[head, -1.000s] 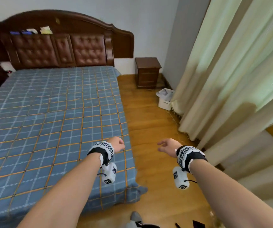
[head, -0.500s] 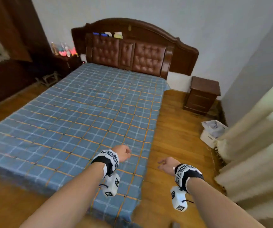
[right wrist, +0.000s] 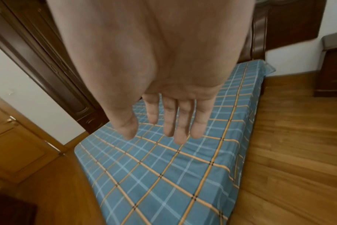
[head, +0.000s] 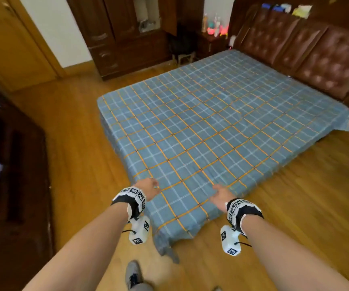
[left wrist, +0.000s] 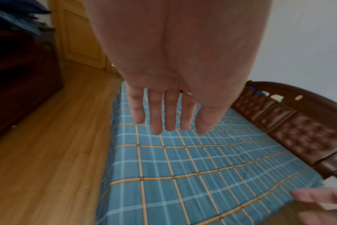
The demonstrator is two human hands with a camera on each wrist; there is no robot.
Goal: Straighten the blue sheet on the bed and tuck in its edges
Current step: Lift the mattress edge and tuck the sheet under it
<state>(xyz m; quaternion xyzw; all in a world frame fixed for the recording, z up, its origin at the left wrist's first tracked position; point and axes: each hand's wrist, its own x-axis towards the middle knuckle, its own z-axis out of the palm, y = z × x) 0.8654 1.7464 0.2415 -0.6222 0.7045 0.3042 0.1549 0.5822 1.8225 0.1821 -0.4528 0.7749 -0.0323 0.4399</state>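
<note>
Both hands held open above the near corner of the sheet

The sheet (head: pixel 201 131) is spread over the bed (head: pixel 106 122), its long axis running from the near foot corner to the headboard (head: pixel 308 49). It is judged light, soft and easily creased; a loose corner (head: pixel 167 246) hangs to the floor and is best taken there. The left hand (head: pixel 148 189) and right hand (head: pixel 221 195) are seen with fingers straight, nothing gripped; contact with the cloth cannot be told.

You find no readable text, labels, brands or numbers anywhere, only black-and-white square code markers on your wrist bands (head: pixel 134 196), carrying no legible characters.
</note>
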